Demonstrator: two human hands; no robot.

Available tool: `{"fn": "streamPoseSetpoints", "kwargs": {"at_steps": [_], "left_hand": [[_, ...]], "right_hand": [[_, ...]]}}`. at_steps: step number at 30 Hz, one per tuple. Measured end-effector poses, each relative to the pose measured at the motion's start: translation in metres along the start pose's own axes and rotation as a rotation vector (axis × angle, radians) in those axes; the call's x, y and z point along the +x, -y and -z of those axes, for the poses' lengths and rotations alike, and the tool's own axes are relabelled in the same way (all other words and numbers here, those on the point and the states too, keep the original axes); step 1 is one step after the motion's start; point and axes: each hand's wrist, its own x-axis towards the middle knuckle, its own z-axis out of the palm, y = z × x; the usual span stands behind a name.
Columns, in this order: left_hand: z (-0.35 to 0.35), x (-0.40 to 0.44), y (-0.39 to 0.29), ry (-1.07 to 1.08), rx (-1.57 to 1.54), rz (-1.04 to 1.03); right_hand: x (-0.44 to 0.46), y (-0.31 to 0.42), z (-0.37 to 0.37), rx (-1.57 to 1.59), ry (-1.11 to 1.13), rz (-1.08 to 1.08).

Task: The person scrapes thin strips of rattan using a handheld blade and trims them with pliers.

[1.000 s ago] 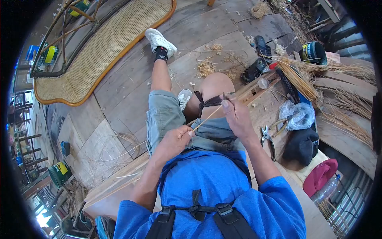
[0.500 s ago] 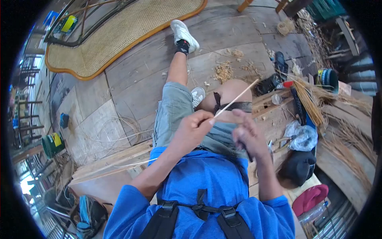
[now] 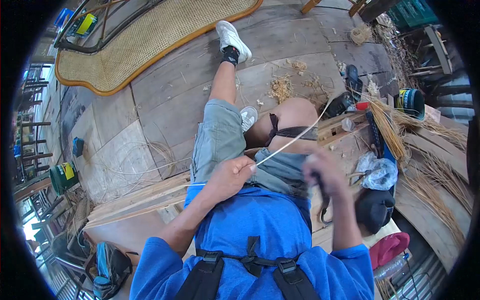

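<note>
Rattan strip [image 3: 292,140] gripped in my left hand [image 3: 230,178]
My left hand pinched the strip, which arched ahead and rightward from it, across my bent knee [image 3: 296,111]. My blurred right hand [image 3: 331,172], apart from the strip, grasped a dark tool [image 3: 320,184], kind unclear. A firm pinch, I judged, best steadied so springy a length.

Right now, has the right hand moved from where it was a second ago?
Yes: the right hand has moved rightward in the view, closer to the clear plastic bag.
</note>
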Motion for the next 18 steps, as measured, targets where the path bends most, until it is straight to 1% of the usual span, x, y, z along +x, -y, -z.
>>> {"fn": "streamPoseSetpoints", "kwargs": {"at_steps": [2, 5, 6, 9, 12, 13, 16, 18], "left_hand": [[-0.006, 0.005, -0.005, 0.004, -0.001, -0.017], [-0.008, 0.007, -0.007, -0.041, 0.072, -0.052], [-0.006, 0.008, -0.007, -0.064, 0.109, -0.068], [0.001, 0.0, -0.011, -0.028, 0.088, -0.071], [0.015, -0.012, -0.005, 0.024, 0.101, -0.134], [0.022, -0.016, 0.0, 0.029, 0.114, -0.113], [0.039, -0.033, 0.0, 0.141, 0.104, -0.006], [0.05, -0.044, 0.01, 0.136, 0.095, 0.03]], "right_hand": [[0.003, -0.018, -0.037, 0.142, 0.231, -0.045], [0.016, -0.03, -0.066, 0.301, 0.229, 0.085], [0.017, -0.03, -0.068, 0.31, 0.224, 0.09], [0.018, -0.029, -0.07, 0.311, 0.208, 0.103], [0.017, -0.026, -0.06, 0.29, 0.18, 0.114], [0.019, -0.024, -0.048, 0.309, 0.157, 0.121], [0.02, -0.021, -0.027, 0.344, 0.095, 0.15], [0.022, -0.015, -0.013, 0.375, 0.049, 0.156]]}}
